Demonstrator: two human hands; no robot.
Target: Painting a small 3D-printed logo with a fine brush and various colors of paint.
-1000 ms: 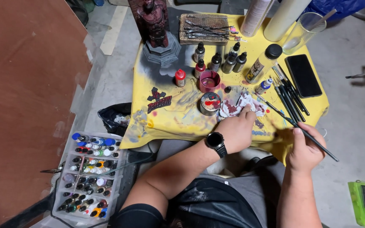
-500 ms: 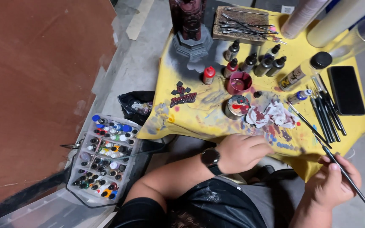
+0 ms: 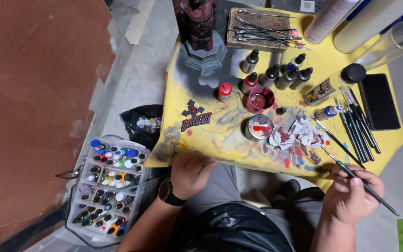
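My right hand (image 3: 350, 196) grips a thin dark paintbrush (image 3: 356, 178) at the near right corner of the yellow table (image 3: 201, 140); its tip points toward a stained, crumpled tissue (image 3: 295, 134). My left hand (image 3: 190, 172), with a black watch on the wrist, rests curled at the table's near edge with nothing visible in it. A round tin with red paint (image 3: 259, 127) and a small red cup (image 3: 260, 98) sit just beyond. A dark red figure on a grey base (image 3: 201, 37) stands at the far side.
Several dropper bottles (image 3: 276, 74), a row of spare brushes (image 3: 355, 121), a black phone (image 3: 379, 100), a wooden brush rack (image 3: 257, 28) and rolled tubes (image 3: 350, 23) crowd the table. A clear tray of paint bottles (image 3: 110, 186) and a black bag (image 3: 143, 121) lie on the floor at left.
My left hand has pulled back from the tissue to the table's near edge. My right hand with the brush has also drawn back toward me. The view has shifted.
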